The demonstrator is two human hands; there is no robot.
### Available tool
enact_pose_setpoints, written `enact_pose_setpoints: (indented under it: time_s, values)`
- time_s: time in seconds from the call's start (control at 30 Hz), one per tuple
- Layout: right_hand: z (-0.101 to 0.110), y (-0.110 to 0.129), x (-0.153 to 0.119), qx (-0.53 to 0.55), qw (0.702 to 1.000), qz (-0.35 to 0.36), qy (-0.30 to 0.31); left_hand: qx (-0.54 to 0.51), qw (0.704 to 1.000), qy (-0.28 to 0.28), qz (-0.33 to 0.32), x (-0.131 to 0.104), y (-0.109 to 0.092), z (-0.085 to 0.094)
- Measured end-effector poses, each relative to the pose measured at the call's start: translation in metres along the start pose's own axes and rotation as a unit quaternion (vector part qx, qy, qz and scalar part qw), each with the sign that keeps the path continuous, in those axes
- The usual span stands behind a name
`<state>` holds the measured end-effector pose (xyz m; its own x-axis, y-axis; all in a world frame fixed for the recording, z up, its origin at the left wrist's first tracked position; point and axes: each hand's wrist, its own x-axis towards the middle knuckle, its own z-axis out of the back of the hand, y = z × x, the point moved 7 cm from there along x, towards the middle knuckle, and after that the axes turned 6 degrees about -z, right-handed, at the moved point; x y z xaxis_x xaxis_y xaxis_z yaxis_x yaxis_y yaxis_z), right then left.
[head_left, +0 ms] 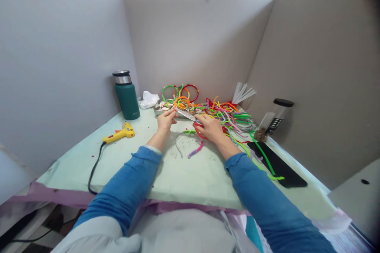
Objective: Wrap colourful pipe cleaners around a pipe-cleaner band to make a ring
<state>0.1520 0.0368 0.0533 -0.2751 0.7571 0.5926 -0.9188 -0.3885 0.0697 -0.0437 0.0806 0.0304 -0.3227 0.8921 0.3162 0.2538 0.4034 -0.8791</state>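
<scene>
My right hand is closed around the red handles of a pair of scissors, whose metal blades point left towards my other hand. My left hand pinches the end of a curved orange pipe cleaner close to the scissor tips. Whether the blades touch it is too small to tell. On the table just below my hands lie a short purple-and-pink pipe cleaner piece and a thin grey one, with small scraps around them. A metal tray of shell-like pieces stands behind my left hand.
A yellow glue gun with a black cord and a green bottle stand left. Loose pipe cleaners pile up at right, near white sticks, a black phone-like slab and a clear jar. Grey partitions enclose the table.
</scene>
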Motion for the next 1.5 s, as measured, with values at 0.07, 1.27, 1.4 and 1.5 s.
enact_pose_setpoints:
  time_s: [0.07, 1.27, 1.4, 1.5]
  values:
    - [-0.001, 0.0, 0.0, 0.003, 1.0, 0.0, -0.004, 0.001, 1.0, 0.0, 0.0, 0.0, 0.0, 0.0]
    - [-0.009, -0.004, 0.005, 0.064, 0.998, 0.013, -0.008, -0.028, 0.999, 0.02, 0.015, 0.001, 0.0, -0.002]
    - [0.0, 0.0, 0.005, 0.072, 0.997, 0.003, -0.019, -0.042, 0.999, 0.013, 0.022, 0.001, 0.0, 0.0]
    - [0.006, -0.008, 0.006, 0.047, 0.998, -0.044, -0.015, -0.051, 0.998, 0.017, 0.023, 0.002, 0.0, 0.0]
